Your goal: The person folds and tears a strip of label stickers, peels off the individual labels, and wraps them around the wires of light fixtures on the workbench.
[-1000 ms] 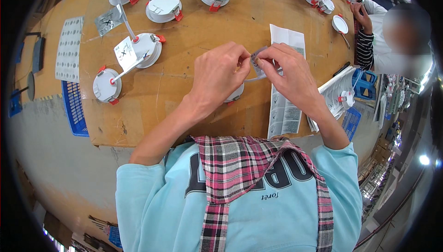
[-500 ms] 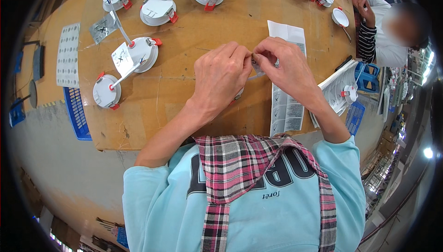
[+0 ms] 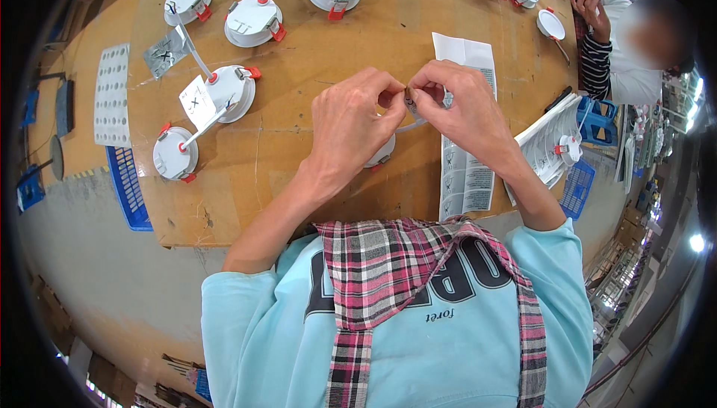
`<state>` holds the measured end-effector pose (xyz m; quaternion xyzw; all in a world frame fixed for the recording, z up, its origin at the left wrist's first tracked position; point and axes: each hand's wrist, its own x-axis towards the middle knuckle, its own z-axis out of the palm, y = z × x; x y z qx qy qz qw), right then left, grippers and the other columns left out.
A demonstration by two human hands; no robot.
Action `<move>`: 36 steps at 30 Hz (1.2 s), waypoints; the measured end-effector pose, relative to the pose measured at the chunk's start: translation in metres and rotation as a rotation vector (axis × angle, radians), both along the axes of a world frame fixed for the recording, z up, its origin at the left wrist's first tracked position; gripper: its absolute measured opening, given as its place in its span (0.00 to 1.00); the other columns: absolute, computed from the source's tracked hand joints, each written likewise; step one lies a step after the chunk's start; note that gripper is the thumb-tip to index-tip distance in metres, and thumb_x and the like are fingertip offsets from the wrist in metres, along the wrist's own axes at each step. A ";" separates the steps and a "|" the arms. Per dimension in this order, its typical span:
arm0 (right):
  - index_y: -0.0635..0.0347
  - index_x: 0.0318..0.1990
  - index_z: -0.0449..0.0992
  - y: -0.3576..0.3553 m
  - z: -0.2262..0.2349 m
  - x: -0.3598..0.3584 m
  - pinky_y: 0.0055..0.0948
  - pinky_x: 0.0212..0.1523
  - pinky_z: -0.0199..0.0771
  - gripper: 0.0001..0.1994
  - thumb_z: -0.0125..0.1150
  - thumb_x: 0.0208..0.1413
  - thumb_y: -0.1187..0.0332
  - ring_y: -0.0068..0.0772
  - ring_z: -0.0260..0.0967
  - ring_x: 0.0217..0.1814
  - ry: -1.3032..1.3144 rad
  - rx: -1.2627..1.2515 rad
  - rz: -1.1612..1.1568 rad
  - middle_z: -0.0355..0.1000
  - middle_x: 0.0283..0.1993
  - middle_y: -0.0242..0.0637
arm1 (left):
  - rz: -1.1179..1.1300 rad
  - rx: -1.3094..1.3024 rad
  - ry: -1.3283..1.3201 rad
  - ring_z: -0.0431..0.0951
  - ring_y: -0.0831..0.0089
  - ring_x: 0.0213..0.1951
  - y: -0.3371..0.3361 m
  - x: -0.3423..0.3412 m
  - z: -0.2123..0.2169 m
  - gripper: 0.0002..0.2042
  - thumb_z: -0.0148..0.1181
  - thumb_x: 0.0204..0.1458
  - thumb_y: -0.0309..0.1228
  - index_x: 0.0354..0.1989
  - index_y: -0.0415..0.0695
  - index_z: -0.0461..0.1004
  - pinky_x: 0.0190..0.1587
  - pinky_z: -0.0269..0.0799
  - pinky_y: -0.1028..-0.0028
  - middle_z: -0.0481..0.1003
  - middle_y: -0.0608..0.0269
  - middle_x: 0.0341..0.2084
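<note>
- Printed label, small and greyish, is held up between both hands over the brown surface; clock positions run from it, twelve being the far side.
- Left hand: its grip is pressed together, thumb and forefinger pinching the label from nine o'clock.
- Right hand: its grip pinches the label too, from three o'clock, the tips almost meeting the other hand's; the fingers hide much of the label.
- White round downlight lies at seven o'clock, partly covered by the left hand, with a white cable leading from it toward the right hand.
- Printed paper sheet stretches from one to five o'clock, passing under the right hand.
- Tagged downlight sits at nine o'clock, its cable bearing a white tag.
- Stack of papers lies between three and four o'clock.
- Co-worker's hand is at two o'clock, beyond a round white lamp on the surface.
</note>
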<state>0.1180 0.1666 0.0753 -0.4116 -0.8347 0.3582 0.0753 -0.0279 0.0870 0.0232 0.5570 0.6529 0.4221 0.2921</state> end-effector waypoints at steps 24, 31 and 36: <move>0.66 0.33 0.77 0.004 -0.004 0.001 0.34 0.32 0.70 0.10 0.57 0.52 0.67 0.38 0.72 0.29 -0.007 -0.065 -0.021 0.74 0.28 0.43 | 0.054 0.253 0.237 0.76 0.68 0.23 -0.002 0.004 -0.008 0.04 0.64 0.43 0.24 0.27 0.44 0.76 0.24 0.68 0.71 0.74 0.65 0.21; 0.66 0.33 0.77 0.004 -0.003 0.002 0.33 0.31 0.69 0.10 0.57 0.52 0.67 0.38 0.72 0.28 -0.008 -0.079 -0.017 0.74 0.27 0.43 | 0.052 0.283 0.290 0.76 0.68 0.23 -0.002 0.004 -0.007 0.04 0.65 0.42 0.23 0.27 0.45 0.76 0.24 0.68 0.71 0.74 0.65 0.20; 0.66 0.33 0.77 0.003 -0.004 0.001 0.33 0.30 0.69 0.10 0.57 0.52 0.67 0.38 0.72 0.27 -0.006 -0.097 -0.019 0.74 0.27 0.43 | 0.052 0.298 0.286 0.75 0.67 0.23 -0.004 0.004 -0.008 0.05 0.65 0.41 0.23 0.27 0.45 0.76 0.25 0.68 0.71 0.74 0.65 0.21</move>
